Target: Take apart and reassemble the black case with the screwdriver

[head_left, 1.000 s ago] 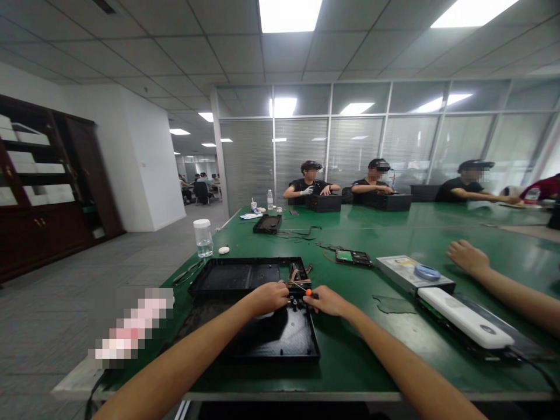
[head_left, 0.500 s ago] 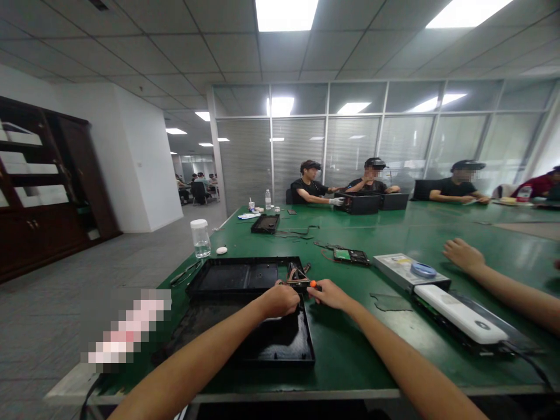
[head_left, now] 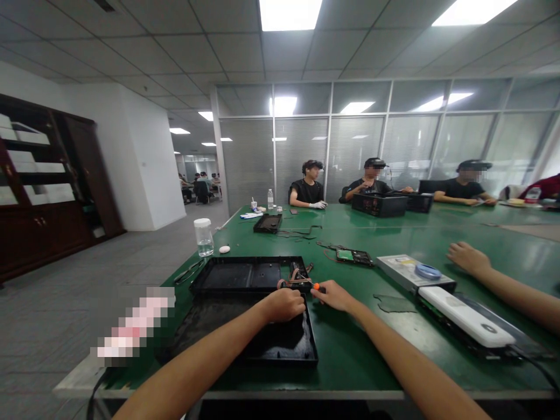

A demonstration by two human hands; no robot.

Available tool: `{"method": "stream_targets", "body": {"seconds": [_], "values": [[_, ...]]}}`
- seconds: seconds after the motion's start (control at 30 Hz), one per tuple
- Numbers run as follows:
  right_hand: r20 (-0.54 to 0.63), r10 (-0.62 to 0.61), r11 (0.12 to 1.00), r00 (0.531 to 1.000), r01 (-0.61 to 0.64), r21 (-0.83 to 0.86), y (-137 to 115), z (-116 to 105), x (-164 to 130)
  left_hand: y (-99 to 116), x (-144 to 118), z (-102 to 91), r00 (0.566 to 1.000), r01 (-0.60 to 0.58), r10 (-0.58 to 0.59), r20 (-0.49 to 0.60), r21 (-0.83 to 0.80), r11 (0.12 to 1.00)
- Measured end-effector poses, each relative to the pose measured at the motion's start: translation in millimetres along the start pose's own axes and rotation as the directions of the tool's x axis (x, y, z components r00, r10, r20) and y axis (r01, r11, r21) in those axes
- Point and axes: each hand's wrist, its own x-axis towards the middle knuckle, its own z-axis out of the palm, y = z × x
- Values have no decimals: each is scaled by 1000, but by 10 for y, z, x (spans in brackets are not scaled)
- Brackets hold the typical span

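Black plastic forms two shallow shells: the near shell (head_left: 284, 353) lies flat on the green table (head_left: 350, 367), with the far shell (head_left: 240, 273) just beyond, probably so that the wires (head_left: 294, 276) at its right end stay within reach. Beside them, the right hand (head_left: 335, 296) grasps a screwdriver (head_left: 317, 287) by its orange-and-black handle, likely for fine control. The left hand (head_left: 284, 304) curls its fingers above the near shell; whether they pinch anything, I cannot tell.
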Motion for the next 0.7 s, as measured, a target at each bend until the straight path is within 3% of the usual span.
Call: {"method": "stream_targets", "body": {"seconds": [0.3,0.4,0.57,0.7], "values": [[-43,-28,999,999,26,-39,-6,-17,-20,-7,-12,27,998,55,-57,-15,-133,990],[-113,-53,998,992,49,-31,-50,-61,-20,-27,-13,51,995,87,-93,-21,-210,974],[-309,-53,996,949,72,53,-13,-182,-18,-37,-24,78,992,118,-127,-26,-232,965],[-265,34,972,964,30,234,65,-266,-46,-36,-27,87,991,121,-129,-20,-231,965]]}}
